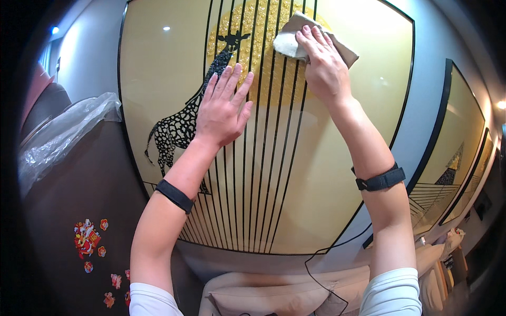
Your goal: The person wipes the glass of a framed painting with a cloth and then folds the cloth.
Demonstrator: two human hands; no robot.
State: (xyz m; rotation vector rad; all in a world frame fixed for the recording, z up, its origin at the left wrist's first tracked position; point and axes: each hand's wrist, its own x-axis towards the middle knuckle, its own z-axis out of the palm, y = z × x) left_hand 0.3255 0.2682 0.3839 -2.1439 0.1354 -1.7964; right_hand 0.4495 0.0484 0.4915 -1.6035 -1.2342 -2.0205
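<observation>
A large black-framed picture point(340, 158) hangs on the wall before me, showing a black giraffe point(176, 128), thin black lines and a textured golden disc. My right hand point(326, 67) lies over a pale folded cloth point(290, 39), pressing it against the picture at the disc's right edge. The fingers rest spread lightly on top of the cloth. Lower and to the left, my left hand point(223, 106) is flat with fingers apart over the giraffe's neck and the lines, holding nothing. Each forearm wears a black strap.
A beige sofa point(272, 292) stands below the picture, with a thin black cable point(308, 264) running down to it. More framed pictures point(446, 158) hang at the right. Clear plastic sheeting point(67, 138) drapes over a dark panel point(79, 189) bearing colourful stickers point(86, 239).
</observation>
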